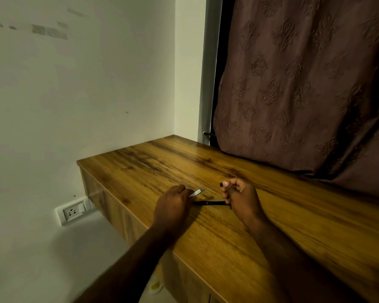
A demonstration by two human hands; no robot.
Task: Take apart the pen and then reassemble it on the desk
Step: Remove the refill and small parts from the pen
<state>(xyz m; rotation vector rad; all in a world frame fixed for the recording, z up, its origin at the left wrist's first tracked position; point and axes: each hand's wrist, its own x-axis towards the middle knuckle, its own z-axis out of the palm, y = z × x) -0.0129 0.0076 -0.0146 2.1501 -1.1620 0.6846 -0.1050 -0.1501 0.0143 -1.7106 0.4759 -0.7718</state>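
Observation:
Both hands rest on the wooden desk (260, 226) near its front edge. My left hand (173, 206) is closed on a thin pale pen part (197, 192) that sticks out to the right past the fingers. My right hand (241, 197) is curled shut; a small dark tip (221, 184) shows above the thumb. A black pen barrel (209, 202) lies flat between the two hands, its right end under my right hand's fingers. Whether the right hand grips the barrel is unclear.
The desk runs into a corner with a white wall (85, 84) on the left. A patterned brown curtain (304, 84) hangs over the back right of the desk. A white wall socket (73, 212) sits below the desk's left end.

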